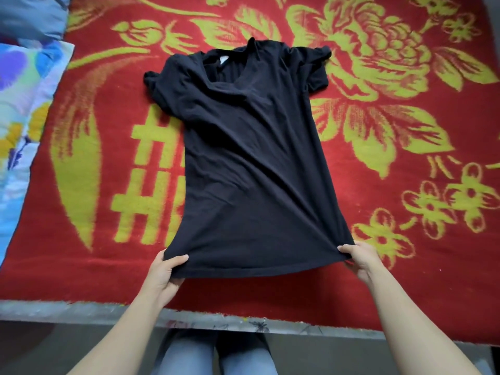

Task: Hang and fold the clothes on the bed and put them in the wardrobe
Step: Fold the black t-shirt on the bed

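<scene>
Black T-shirt (243, 158) lies front-up in the middle of the bed, spread over a red blanket (405, 77) patterned with yellow-green flowers and leaves. Its V-neck collar points to the far side and its hem lies toward the person, so the body of the shirt runs slightly aslant, with the neck end leaning left. A small white label (223, 60) shows inside the neckline. Both short sleeves are bunched and crumpled against the shoulders rather than laid flat. The left hand (165, 272) grips the near-left corner of the hem, thumb on top of the cloth and fingers underneath. The right hand (359, 259) pinches the near-right corner in the same way, thumb on top, and creases fan out from that corner up across the fabric. The hem is stretched between the two hands and casts a shadow on the blanket just below it. At the left edge of the bed lies a floral quilt (24, 104) in blue, purple and yellow, and a blue pillow (32, 14) lies beyond it in the far-left corner. A pale printed strip (81, 309) runs along the bed's near edge, and the person's blue jeans (189, 355) show below it.
</scene>
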`<state>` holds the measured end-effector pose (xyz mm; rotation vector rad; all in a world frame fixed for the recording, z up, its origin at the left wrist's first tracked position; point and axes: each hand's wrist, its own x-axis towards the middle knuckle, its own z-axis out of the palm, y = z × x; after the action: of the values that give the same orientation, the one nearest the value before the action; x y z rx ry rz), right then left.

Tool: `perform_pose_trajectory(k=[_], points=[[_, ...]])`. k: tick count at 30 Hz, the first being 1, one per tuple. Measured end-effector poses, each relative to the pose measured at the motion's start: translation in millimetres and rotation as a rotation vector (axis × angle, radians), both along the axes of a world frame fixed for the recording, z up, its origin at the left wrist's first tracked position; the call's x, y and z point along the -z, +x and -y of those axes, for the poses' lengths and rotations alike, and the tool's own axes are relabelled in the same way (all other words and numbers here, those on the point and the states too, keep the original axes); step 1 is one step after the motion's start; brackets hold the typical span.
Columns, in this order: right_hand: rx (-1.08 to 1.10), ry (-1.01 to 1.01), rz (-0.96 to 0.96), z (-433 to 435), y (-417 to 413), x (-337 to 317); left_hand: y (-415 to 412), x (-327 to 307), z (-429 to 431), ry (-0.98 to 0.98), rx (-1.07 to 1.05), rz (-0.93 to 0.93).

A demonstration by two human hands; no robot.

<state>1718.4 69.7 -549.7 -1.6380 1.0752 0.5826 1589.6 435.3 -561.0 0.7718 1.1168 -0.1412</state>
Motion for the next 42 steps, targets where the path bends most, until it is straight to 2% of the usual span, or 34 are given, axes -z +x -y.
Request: perform_pose_trajectory(k=[2, 5, 8, 11, 15, 18, 23, 25, 27, 30, 33, 36, 40, 42], points=[[0.075, 0.065, 0.057, 1, -1, -4, -4, 0, -2, -0.084, -0.016, 0.009], [0.357, 0.301, 0.184, 4, -8, -11, -8, 0, -4, -0.103, -0.02, 0.014], [0.581, 0.432, 0.232, 6, -20, -15, -17, 0, -4, 0.128, 0.037, 0.002], [0.651, 0.436, 0.229, 5, -38, -17, -42, 2, -2, 0.324, 0.062, -0.074], [0.623, 0.43, 0.183, 6, -70, -8, -74, 10, -3, 0.321, -0.035, -0.174], [0.547, 0.389, 0.127, 7, -84, 2, -83, 10, -2, 0.272, -0.045, -0.172], [0.231, 0.312, 0.041, 10, -84, 4, -75, 7, -13, 0.175, 0.153, -0.161], [0.0, 0.141, -0.035, 12, -82, 3, -70, 5, -19, 0.211, 0.28, -0.184], [-0.121, -0.044, -0.038, 15, -79, 2, -66, 5, -23, 0.248, 0.415, -0.194], [0.006, -0.054, 0.008, 24, -83, 4, -65, 8, -28, 0.273, 0.457, -0.191], [0.232, 0.109, 0.008, 37, -98, 8, -77, 10, -31, 0.266, 0.323, -0.221], [0.345, 0.183, -0.028, 44, -114, 12, -94, 10, -29, 0.297, 0.238, -0.28], [0.507, 0.117, -0.097, 41, -132, 21, -106, 10, -19, 0.42, 0.266, -0.354], [0.561, 0.089, -0.096, 32, -133, 24, -108, 10, -13, 0.405, 0.273, -0.34]])
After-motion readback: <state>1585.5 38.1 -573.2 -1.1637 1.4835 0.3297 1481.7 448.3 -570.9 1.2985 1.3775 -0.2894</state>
